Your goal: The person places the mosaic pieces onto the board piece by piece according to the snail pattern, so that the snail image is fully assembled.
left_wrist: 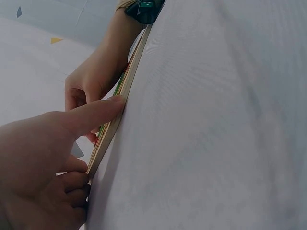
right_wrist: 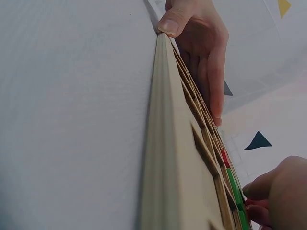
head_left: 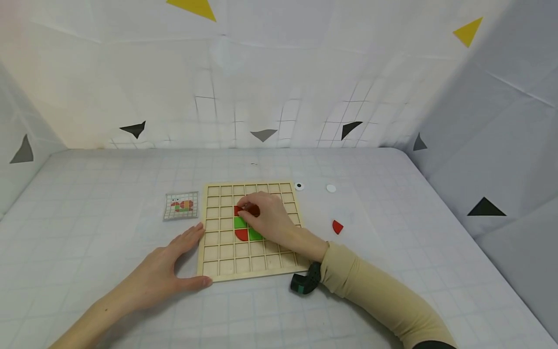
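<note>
A square wooden grid board (head_left: 218, 266) lies flat on the table. My left hand (head_left: 159, 271) rests at its left side, with fingertips against the left edge and thumb at the near left corner, fingers fairly straight. Above the board's middle, my right hand (head_left: 272, 218) has thumb and index finger bent around a small red piece (head_left: 237, 211), partly hidden by the fingers. Below that piece sit a green square (head_left: 240, 222), a red quarter-circle (head_left: 241, 235) and another green square (head_left: 255, 234), each in a grid cell. The right palm hides other cells.
Left of the board lies a pattern card (head_left: 181, 206) with a red, green and orange picture. To the right are an eye disc (head_left: 299, 186), a white disc (head_left: 331, 188) and a loose red quarter-circle (head_left: 337, 227). A black wrist device (head_left: 306, 279) sits by the right sleeve.
</note>
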